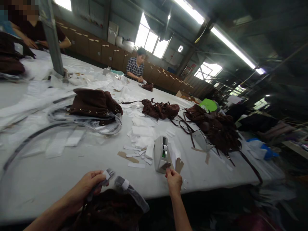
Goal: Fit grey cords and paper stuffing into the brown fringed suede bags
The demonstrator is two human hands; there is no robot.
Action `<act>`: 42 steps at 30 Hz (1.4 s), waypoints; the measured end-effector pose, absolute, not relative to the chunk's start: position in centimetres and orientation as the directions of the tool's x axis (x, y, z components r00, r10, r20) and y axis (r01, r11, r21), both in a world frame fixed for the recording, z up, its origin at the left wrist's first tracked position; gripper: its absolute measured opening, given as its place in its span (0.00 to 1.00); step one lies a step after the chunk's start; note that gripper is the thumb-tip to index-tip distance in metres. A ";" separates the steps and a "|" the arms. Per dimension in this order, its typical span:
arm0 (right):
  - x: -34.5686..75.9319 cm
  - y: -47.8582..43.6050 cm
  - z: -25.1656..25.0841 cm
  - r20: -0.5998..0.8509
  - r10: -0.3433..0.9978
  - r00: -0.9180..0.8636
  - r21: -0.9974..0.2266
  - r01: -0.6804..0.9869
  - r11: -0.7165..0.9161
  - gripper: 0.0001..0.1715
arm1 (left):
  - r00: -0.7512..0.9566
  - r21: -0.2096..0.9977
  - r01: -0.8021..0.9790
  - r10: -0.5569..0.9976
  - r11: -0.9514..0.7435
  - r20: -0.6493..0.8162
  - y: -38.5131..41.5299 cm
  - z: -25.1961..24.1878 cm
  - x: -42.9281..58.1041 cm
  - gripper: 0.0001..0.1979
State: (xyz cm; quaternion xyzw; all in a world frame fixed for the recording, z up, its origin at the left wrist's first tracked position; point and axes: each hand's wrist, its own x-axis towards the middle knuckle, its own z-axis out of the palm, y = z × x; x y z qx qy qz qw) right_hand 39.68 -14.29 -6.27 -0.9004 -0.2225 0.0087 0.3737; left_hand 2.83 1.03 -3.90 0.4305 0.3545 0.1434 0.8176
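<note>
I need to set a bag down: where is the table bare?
The widest bare patch of table is left of the left hand, bordered behind by white sheets. A smaller one lies between the right hand and the bag pile. It is crowded left of the tape dispenser, with paper slips.

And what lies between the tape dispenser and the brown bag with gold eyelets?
In the head view: loose white sheets near the tape dispenser, clear plastic along the brown bag.

A left hand (94, 180) pinches a plastic-wrapped strap (108, 174) above a dark brown bag (115, 208). The right hand (175, 183) is at the near end of a grey tape dispenser (158, 155).
</note>
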 end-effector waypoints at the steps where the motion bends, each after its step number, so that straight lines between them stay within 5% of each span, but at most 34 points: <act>1: 39.5 -14.4 -6.3 0.121 0.422 0.898 -0.685 0.384 -0.619 0.25 | 0.697 0.808 0.062 0.554 0.586 -0.455 0.9 -3.9 2.8 0.20; 6: 34.2 -13.7 -5.3 -0.018 0.569 0.822 -0.778 0.346 -0.524 0.25 | 0.624 0.843 0.052 0.641 0.536 -0.446 0.5 -3.3 2.9 0.17; 13: 20.5 -10.1 1.3 -0.159 0.945 0.286 -0.954 0.202 -0.222 0.18 | 0.537 0.916 0.079 0.757 0.393 -0.372 -0.1 -1.0 3.7 0.14; 29: 17.3 -6.8 0.8 -0.201 0.933 0.298 -0.906 0.305 -0.293 0.22 | 0.530 0.980 0.131 0.825 0.152 -0.199 -0.8 -0.8 2.7 0.13; 42: 16.4 -6.0 -0.6 -0.328 0.844 0.424 -0.936 -0.024 -0.351 0.21 | 0.627 0.889 -0.112 0.726 0.443 -0.283 -0.4 -1.1 3.4 0.21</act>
